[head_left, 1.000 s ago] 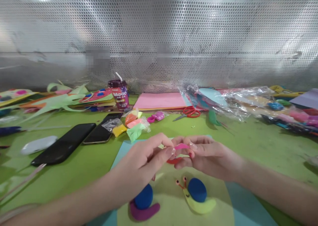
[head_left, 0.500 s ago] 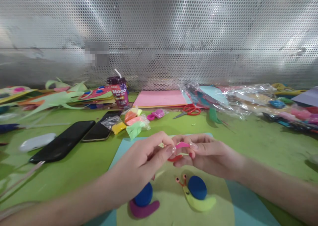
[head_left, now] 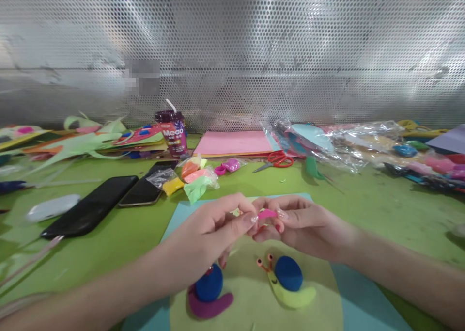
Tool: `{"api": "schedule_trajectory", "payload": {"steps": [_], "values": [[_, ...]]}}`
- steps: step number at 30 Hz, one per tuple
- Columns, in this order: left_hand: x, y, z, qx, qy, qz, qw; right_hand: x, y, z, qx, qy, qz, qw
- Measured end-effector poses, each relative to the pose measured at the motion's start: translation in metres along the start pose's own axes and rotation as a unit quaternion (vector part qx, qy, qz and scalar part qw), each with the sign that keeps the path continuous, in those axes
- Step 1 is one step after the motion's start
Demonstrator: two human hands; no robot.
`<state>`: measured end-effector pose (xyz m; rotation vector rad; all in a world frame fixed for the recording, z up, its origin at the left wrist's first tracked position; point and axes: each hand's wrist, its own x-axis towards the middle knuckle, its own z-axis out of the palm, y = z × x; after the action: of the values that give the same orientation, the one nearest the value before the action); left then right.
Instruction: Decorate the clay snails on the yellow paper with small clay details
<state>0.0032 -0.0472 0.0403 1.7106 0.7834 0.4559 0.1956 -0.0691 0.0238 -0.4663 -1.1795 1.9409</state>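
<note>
Between both sets of fingertips is a small curved piece of pink clay (head_left: 268, 214), pinched at its left end by my left hand (head_left: 218, 229) and at its right end by my right hand (head_left: 305, 224). Both hands hover over a blue sheet (head_left: 363, 292) with a pale yellow round shape (head_left: 250, 307) on it. Below my right hand lies a yellow snail (head_left: 292, 296) with a blue disc shell (head_left: 288, 274) and two eye stalks. A purple snail body (head_left: 210, 307) with a blue disc (head_left: 209, 283) lies under my left hand, partly hidden. Something red shows behind the fingers.
Two phones (head_left: 92, 205) and a white case (head_left: 54, 207) lie at left. Farther back stand a purple drink cup (head_left: 174, 134), bagged clay (head_left: 198, 178), scissors (head_left: 278, 160) and pink paper (head_left: 234, 143). Clear plastic packaging (head_left: 348, 149) lies at back right, before a perforated metal wall (head_left: 232, 55).
The pink clay piece has turned slightly between my fingertips. My right hand's lower fingers have curled in, covering more of the red behind them. Otherwise both hands stay in nearly the same place.
</note>
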Motion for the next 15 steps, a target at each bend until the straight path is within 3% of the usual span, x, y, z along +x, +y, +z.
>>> {"api": "schedule_trajectory", "payload": {"steps": [15], "values": [[0.0045,-0.0049,-0.0035,-0.057,-0.067,0.016,0.996,-0.0013,0.002,-0.0024,-0.011,-0.019,0.004,1.0]]}}
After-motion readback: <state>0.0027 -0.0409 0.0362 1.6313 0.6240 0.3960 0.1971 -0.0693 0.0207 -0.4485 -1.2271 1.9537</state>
